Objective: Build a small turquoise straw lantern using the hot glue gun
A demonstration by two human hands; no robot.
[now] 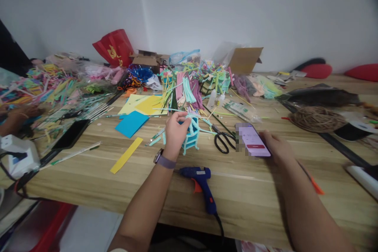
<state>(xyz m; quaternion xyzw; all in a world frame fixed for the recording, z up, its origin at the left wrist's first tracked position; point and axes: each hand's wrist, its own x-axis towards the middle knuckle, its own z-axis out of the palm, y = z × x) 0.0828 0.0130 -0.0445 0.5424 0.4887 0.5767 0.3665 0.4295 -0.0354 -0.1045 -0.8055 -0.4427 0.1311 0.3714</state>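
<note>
My left hand [176, 132], with a watch on its wrist, is closed at the left side of a small light-blue pipe-cleaner rack [191, 138]. Its thumb and fingers grip the upper part, and they hide some of it. The rack stands upright on little legs and has rungs across its front. At the right, my right hand [274, 146] holds the edge of a phone [253, 141] with a lit screen. Between the two lie black-handled scissors [223, 143]. Closer to me, a blue hot glue gun [201, 183] with an orange trigger rests on its side.
Blue paper [132, 123] and a yellow strip [126, 155] lie left. Pipe-cleaner bundles [189, 88] crowd the back. A dark phone [71, 134] and white power adapter [19, 157] sit far left, near another person's hand [19, 116]. Brown cord [317, 119] is coiled right.
</note>
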